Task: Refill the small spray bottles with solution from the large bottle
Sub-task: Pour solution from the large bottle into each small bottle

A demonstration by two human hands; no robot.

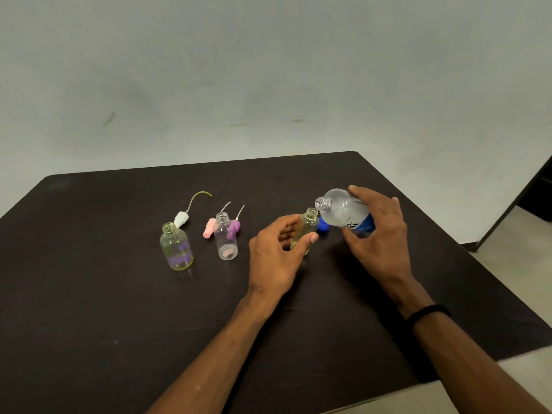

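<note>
Large bottle (pixel 346 213) blue label: white lettering, unreadable

Plain indoor room, dark table (pixel 89 294) against bare scuffed pale wall (pixel 268 70), tiled floor (pixel 513 234)

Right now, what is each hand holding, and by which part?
The left hand grips a small bottle around its body. The right hand holds the tilted large bottle around its labelled middle.

The small bottles (pixel 176 246) are looking like clear, shiny plastic, while the dark worktop (pixel 89 294) is looking dull and smooth.
</note>
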